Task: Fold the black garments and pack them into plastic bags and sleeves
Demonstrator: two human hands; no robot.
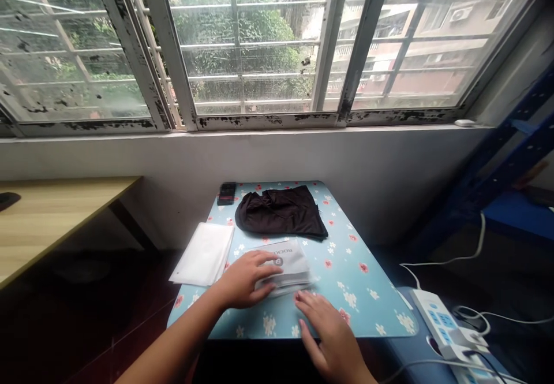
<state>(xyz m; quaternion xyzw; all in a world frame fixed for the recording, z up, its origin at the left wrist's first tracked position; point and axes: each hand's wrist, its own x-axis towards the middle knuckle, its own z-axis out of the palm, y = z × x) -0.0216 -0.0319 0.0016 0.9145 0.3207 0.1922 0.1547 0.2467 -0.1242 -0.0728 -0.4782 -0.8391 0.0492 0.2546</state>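
Both hands on a stack of plastic packets [285,268] mid-table.
Our left hand [244,280] lies flat, fingers spread, on the stack; our right hand [326,326] rests open at its near edge, gripping nothing. Packets look light, slippery, floppy; best pinched by edges. Black cloth [281,211] behind, white sheet [203,254] left, nothing blocking.

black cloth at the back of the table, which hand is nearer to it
Left. The left hand lies on the grey packet just in front of the black cloth; the right hand rests nearer the table's front edge.

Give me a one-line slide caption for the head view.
Left hand pressing a stack of grey packets on a floral table; right hand flat beside it, black cloth behind.
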